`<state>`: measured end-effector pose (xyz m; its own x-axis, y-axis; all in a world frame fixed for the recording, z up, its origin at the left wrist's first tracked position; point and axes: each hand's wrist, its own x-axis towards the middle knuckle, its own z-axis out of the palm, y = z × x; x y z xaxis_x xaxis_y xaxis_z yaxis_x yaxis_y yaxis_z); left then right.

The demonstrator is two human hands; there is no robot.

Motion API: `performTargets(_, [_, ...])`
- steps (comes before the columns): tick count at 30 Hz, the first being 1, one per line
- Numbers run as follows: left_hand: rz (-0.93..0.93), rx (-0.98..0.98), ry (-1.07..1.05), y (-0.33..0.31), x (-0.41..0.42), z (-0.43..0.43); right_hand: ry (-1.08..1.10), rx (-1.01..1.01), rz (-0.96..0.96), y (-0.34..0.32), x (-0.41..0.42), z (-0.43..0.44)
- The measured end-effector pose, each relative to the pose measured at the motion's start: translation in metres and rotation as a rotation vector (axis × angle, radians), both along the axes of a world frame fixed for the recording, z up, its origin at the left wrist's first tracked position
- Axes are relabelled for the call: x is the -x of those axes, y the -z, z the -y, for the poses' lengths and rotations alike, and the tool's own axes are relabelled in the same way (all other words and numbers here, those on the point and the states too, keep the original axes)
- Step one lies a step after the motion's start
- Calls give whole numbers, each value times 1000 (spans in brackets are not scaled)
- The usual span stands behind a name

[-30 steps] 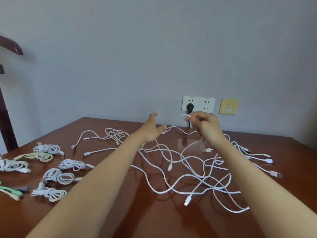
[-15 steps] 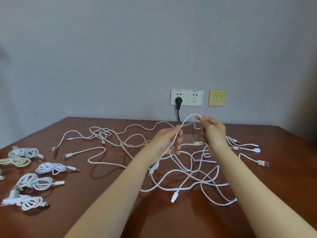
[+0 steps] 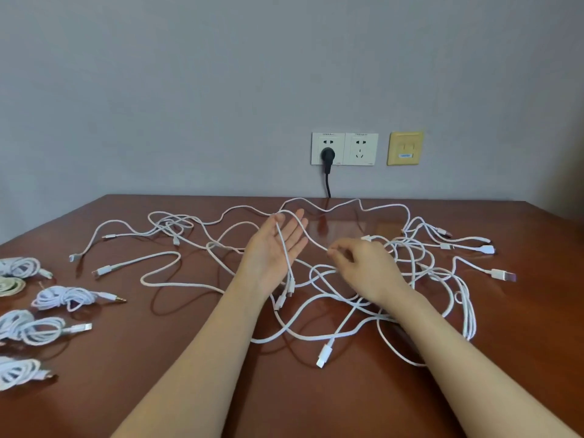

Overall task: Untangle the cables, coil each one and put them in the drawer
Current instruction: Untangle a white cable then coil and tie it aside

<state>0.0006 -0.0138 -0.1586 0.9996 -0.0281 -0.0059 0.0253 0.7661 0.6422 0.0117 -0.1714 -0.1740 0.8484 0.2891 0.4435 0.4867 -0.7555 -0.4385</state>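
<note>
A tangle of white cables [image 3: 373, 289] is spread over the middle and right of the brown table [image 3: 189, 358]. My left hand [image 3: 275, 248] is held palm up with straight fingers, and one white cable [image 3: 286, 251] lies across the palm and loops over the fingertips. My right hand [image 3: 363, 263] is just right of it, pinching that same cable between thumb and fingertips. Several coiled white cables [image 3: 63, 297] lie in a column at the table's left edge. No drawer is in view.
A wall socket [image 3: 344, 148] with a black plug and cord [image 3: 327, 165] sits on the grey wall behind the table, next to a yellow wall plate [image 3: 405, 148]. Loose connector ends [image 3: 502, 275] lie near the right side. Bare tabletop shows along the front.
My left hand opened from a grip on the cable to a flat palm with the cable laid over it. My right hand dropped lower, still pinching the cable. The view shifted right.
</note>
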Motion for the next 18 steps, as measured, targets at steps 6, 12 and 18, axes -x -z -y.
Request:
performTargets(6, [-24,-23,-56,1,1,4,-106,100,57,1,10,-8])
performTargets(12, [-67,-83,-116,1,-2,7,-211,83,29,4,14,-15])
performTargets(18, [-45,-125,-222,-3,-6,0,-235,-159,-129,-6,20,-23])
